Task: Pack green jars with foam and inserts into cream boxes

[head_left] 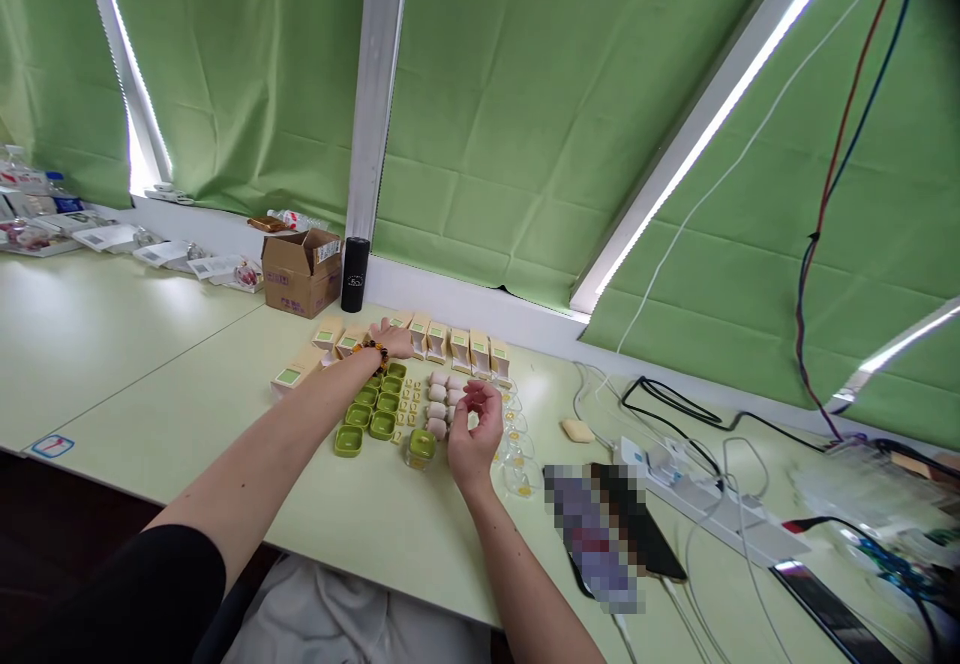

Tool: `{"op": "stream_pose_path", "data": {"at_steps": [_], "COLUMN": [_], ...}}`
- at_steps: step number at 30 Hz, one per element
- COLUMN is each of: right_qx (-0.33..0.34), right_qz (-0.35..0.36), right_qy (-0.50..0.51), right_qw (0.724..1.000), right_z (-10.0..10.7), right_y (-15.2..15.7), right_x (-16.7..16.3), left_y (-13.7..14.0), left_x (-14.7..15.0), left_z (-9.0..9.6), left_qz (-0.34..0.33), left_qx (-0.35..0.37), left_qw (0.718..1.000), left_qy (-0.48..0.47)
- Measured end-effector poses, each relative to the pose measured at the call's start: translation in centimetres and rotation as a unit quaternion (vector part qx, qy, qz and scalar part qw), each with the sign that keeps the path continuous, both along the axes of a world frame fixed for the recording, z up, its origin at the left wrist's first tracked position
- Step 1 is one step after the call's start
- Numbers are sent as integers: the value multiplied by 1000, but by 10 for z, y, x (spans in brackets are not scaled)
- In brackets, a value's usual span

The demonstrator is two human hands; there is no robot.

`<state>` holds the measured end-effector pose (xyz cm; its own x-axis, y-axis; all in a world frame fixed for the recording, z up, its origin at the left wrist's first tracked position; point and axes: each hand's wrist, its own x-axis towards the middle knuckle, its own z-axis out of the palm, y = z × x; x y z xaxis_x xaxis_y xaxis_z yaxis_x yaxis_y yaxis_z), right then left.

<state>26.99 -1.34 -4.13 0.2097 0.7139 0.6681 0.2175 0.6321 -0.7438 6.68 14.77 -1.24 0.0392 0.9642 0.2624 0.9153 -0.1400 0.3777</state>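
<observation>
Hands and small parts on the worktop (360,536), as I view them remotely. The left hand (393,337), with a beaded bracelet (381,349) at its wrist, reaches among the boxes (480,352) toward the back edge; I cannot tell whether its fingers hold one. The boxes are cream cartons with green panels, most standing in a row, several showing open fronts. Frontward of them lie the cups (349,440), olive green, shallow, square with rounded corners, set in two columns. To their right I see tiny yellow clips (410,404), then rounded pale-pink blocks (436,410). The right hand (475,434) is just beside these blocks, its fingers curled with a narrow gap to the thumb; I cannot tell whether anything is held. Rightward lie clear covers (517,449), some with yellow spots. Nearest the front edge stands one case (421,446), green-topped over a transparent body.
</observation>
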Motion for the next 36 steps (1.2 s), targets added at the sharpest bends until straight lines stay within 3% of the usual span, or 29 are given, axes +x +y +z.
{"op": "stream_pose_path", "data": {"at_steps": [4,7,13,17,20,25,28,31,36], "right_qx": [-1,-6,-14,-35,-67,-107,-140,-160,-159], "right_qz": [0,1,3,27,78,188,233,234,232], "right_qy": [-1,0,2,27,57,151,185,194,199], "right_qw": [1000,1000,1000,999,993,965,944,939,939], "right_z": [0,0,2,4,4,7,8,5,2], "right_y": [1,1,0,3,7,11,11,11,11], "right_x": [0,-1,-1,0,-2,-4,-4,-3,-2], "left_y": [-5,-13,-48,-91,-135,-198,-211,-213,-217], "left_x": [-1,-3,-8,0,13,33,37,37,32], "left_z": [7,17,40,47,44,22,6,-3,4], "left_qz": [31,29,-7,-32,-50,-137,-177,-206,-253], "left_qx": [-69,-69,14,104,223,277,292,295,276], "left_qw": [996,994,995,988,965,933,916,905,914], "left_qy": [55,79,100,110,127,183,211,226,158]}}
